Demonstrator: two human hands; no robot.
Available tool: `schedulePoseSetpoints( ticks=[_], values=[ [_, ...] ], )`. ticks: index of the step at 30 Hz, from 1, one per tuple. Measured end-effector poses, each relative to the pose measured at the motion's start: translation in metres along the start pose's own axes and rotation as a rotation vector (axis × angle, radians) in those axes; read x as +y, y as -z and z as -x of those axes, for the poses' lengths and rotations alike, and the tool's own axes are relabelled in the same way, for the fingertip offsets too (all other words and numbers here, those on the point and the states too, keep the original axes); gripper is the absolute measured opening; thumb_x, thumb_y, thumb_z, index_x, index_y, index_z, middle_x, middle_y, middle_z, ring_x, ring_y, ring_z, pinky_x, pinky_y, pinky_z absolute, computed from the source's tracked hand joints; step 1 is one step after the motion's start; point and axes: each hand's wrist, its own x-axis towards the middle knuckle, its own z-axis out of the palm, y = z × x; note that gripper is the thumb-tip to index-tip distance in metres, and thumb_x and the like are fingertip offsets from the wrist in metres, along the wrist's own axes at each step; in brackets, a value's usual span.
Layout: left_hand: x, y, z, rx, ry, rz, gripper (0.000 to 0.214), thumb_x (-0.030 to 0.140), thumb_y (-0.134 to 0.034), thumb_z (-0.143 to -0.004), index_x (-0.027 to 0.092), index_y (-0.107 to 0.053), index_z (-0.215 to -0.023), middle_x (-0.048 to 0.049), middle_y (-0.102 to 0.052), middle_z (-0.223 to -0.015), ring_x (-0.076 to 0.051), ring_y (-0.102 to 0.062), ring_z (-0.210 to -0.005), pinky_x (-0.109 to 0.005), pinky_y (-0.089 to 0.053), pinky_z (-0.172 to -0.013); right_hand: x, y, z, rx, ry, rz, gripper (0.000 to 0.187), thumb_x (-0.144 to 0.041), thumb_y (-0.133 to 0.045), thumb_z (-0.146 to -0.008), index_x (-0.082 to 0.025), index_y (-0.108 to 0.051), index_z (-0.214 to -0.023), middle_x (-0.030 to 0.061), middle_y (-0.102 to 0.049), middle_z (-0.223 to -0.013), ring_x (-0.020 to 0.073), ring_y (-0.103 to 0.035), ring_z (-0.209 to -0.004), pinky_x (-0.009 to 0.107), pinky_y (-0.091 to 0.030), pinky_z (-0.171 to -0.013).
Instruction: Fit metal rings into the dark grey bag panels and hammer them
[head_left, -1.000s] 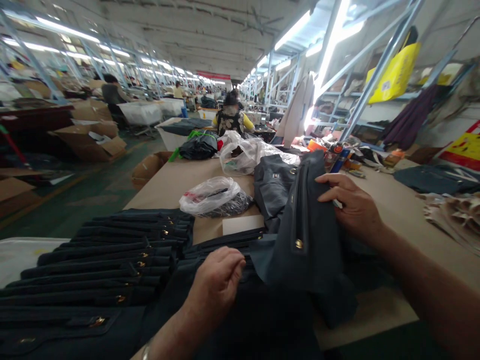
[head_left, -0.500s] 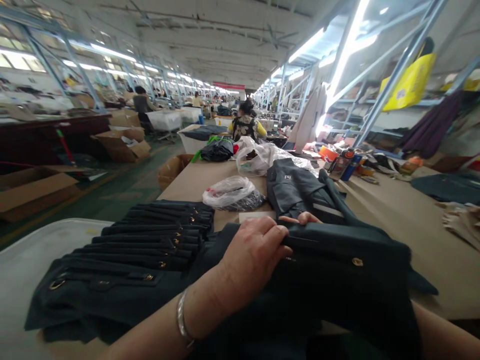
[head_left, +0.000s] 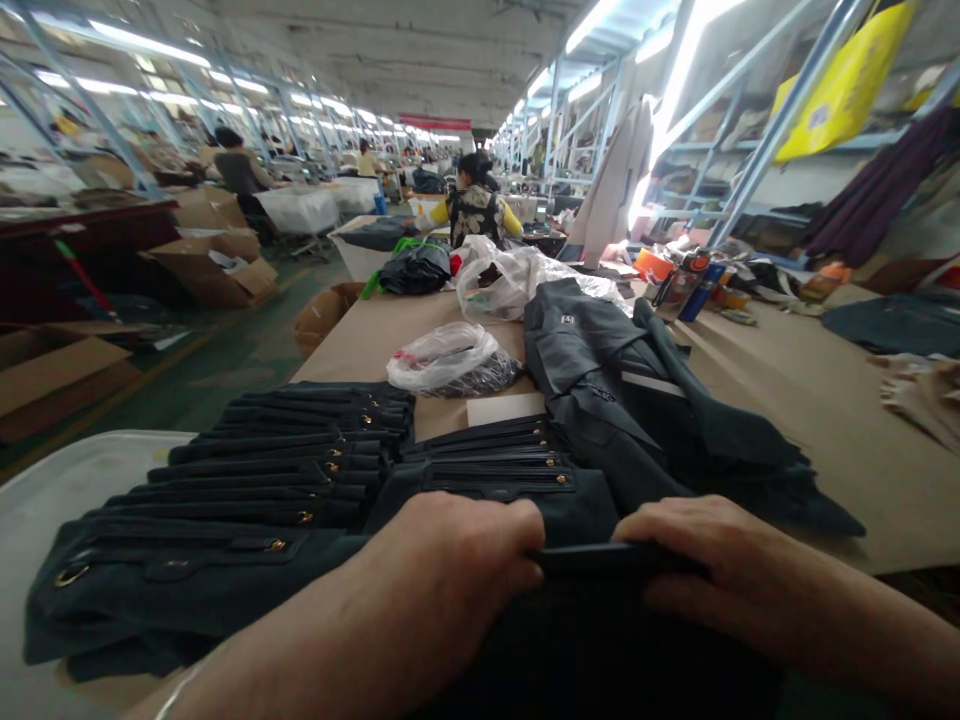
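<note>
Scene: A person stood at a long table (head_left: 825,440) on a garment floor, handling dark cloth parts.
Done so far: A fanned row (head_left: 300,450) of dark pieces with brass fittings lay overlapped at the left, and a second row (head_left: 495,465) lay just beside it. By the look of it, a good share was already laid out.
Left to do: A loose heap (head_left: 600,370) of the same dark cloth lay unsorted beyond the rows, so more appeared to remain.
Left hand: The left hand (head_left: 457,565) was curled closed, fingers folded over the top edge of a dark fabric piece (head_left: 615,640).
Right hand: The right hand (head_left: 705,570) gripped the same edge, fingers bent down over it, near the left hand but apart from it.
Where the piece was: It sat at the near end of the table, closest to the camera, touching the second row.
Around it: A plastic bag (head_left: 442,360) lay past the rows, and a co-worker (head_left: 478,212) sat far down the table.
</note>
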Motion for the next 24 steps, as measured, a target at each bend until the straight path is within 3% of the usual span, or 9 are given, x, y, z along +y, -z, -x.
schedulePoseSetpoints(
  ticks=[2, 4, 9, 12, 15, 19, 22, 24],
  values=[
    [-0.028, -0.014, -0.023, -0.033, 0.079, -0.039, 0.012, 0.028, -0.048, -0.086, 0.022, -0.055, -0.078, 0.0047, -0.056, -0.063, -0.011, -0.053, -0.056, -0.019, -0.033, -0.052, 0.028, -0.014, -0.027, -0.106, -0.159, -0.216, 0.013, -0.034, -0.056, -0.082, -0.023, -0.062, -0.087, -0.0029, -0.063, -0.078, 0.0121, -0.057, -0.068, 0.020, -0.045, -0.059],
    [-0.055, -0.032, -0.045, -0.062, 0.149, -0.126, 0.015, 0.031, -0.046, -0.087, 0.022, -0.057, -0.082, 0.0019, -0.059, -0.066, -0.014, -0.056, -0.061, -0.022, -0.037, -0.055, 0.057, -0.029, -0.048, -0.111, -0.243, -0.316, 0.018, -0.036, -0.055, -0.082, -0.019, -0.061, -0.080, -0.0028, -0.061, -0.073, 0.0111, -0.054, -0.065, 0.020, -0.042, -0.056],
    [-0.096, -0.067, -0.077, -0.144, 0.269, -0.318, 0.021, 0.034, -0.042, -0.088, 0.020, -0.058, -0.089, -0.0049, -0.065, -0.075, -0.020, -0.063, -0.069, -0.028, -0.044, -0.062, 0.095, -0.066, -0.081, -0.055, -0.295, -0.107, 0.024, -0.038, -0.050, -0.085, -0.018, -0.063, -0.084, 0.0016, -0.066, -0.079, 0.0146, -0.059, -0.072, 0.023, -0.042, -0.064],
    [-0.100, -0.074, -0.083, -0.161, 0.291, -0.345, 0.022, 0.033, -0.043, -0.088, 0.018, -0.058, -0.093, -0.0061, -0.066, -0.077, -0.021, -0.064, -0.072, -0.030, -0.046, -0.065, 0.099, -0.076, -0.093, -0.072, -0.323, 0.184, 0.030, -0.042, -0.046, -0.087, -0.018, -0.063, -0.084, 0.0058, -0.068, -0.083, 0.0183, -0.063, -0.076, 0.027, -0.043, -0.068],
    [-0.090, -0.085, -0.082, -0.079, 0.269, -0.470, 0.025, 0.017, -0.038, -0.087, 0.016, -0.061, -0.096, -0.0094, -0.065, -0.085, -0.024, -0.063, -0.080, -0.038, -0.047, -0.072, 0.098, -0.082, -0.100, -0.085, -0.340, 0.336, 0.035, -0.047, -0.045, -0.087, -0.018, -0.064, -0.083, 0.0082, -0.069, -0.084, 0.0223, -0.065, -0.078, 0.030, -0.045, -0.069],
    [-0.077, -0.113, -0.076, -0.042, 0.068, -0.520, 0.050, 0.003, -0.036, -0.078, 0.021, -0.056, -0.121, -0.0113, -0.058, -0.121, -0.032, -0.053, -0.109, -0.048, -0.044, -0.088, 0.090, -0.082, -0.101, -0.082, -0.342, 0.355, 0.036, -0.048, -0.047, -0.086, -0.017, -0.065, -0.083, 0.0091, -0.070, -0.081, 0.0243, -0.066, -0.078, 0.032, -0.048, -0.068],
    [-0.082, -0.132, -0.072, -0.095, 0.011, -0.469, 0.058, 0.003, -0.038, -0.075, 0.026, -0.052, -0.127, -0.0090, -0.051, -0.133, -0.034, -0.050, -0.115, -0.050, -0.042, -0.092, 0.088, -0.061, -0.092, -0.046, -0.240, 0.263, 0.031, -0.046, -0.052, -0.084, -0.018, -0.064, -0.091, 0.0065, -0.069, -0.085, 0.0218, -0.066, -0.078, 0.030, -0.049, -0.069],
    [-0.089, -0.138, -0.071, -0.101, 0.015, -0.459, 0.062, 0.001, -0.037, -0.074, 0.027, -0.050, -0.129, -0.0083, -0.050, -0.135, -0.034, -0.050, -0.117, -0.051, -0.043, -0.092, 0.098, -0.032, -0.080, 0.138, -0.185, 0.203, 0.028, -0.041, -0.053, -0.084, -0.021, -0.060, -0.102, 0.0045, -0.067, -0.095, 0.0188, -0.064, -0.086, 0.028, -0.049, -0.076]
  ],
)
